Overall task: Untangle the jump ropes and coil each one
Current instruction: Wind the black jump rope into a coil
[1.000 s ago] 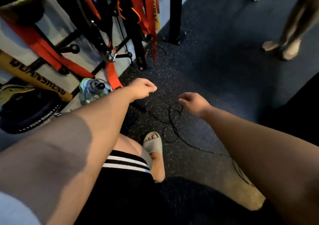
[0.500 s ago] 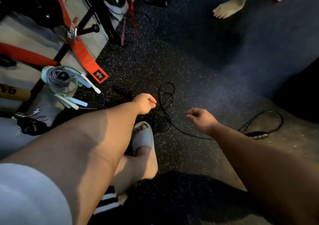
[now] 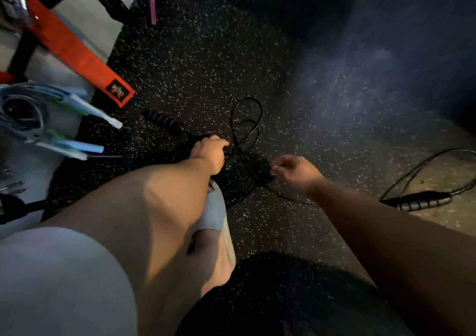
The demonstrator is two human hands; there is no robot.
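On the black rubber floor flecked with white point(image 3: 206, 65), a thin black jump rope point(image 3: 247, 126) lies in crossed loops just beyond the person's hands. One black ribbed handle point(image 3: 162, 121) lies to the far left of the loops. A second ribbed handle point(image 3: 422, 201) lies well apart on the right, with more cord arching beyond it. The left hand point(image 3: 210, 152) is curled tightly, and the cord comes out from under its fingers right at the crossing, so it appears to grip the rope there. The right hand point(image 3: 296, 170) hovers with loosely bent fingers close above a strand; the shadow hides whether it pinches anything. The likely risk is a hard pull from the left hand while the loops are crossed, which could cinch them into a knot. A strand also runs close by the grey slide sandal point(image 3: 213, 214), and a foot on it would jam the rope. Dragging could pull the cord into the coiled pale blue and green ropes point(image 3: 31, 114) at the left.
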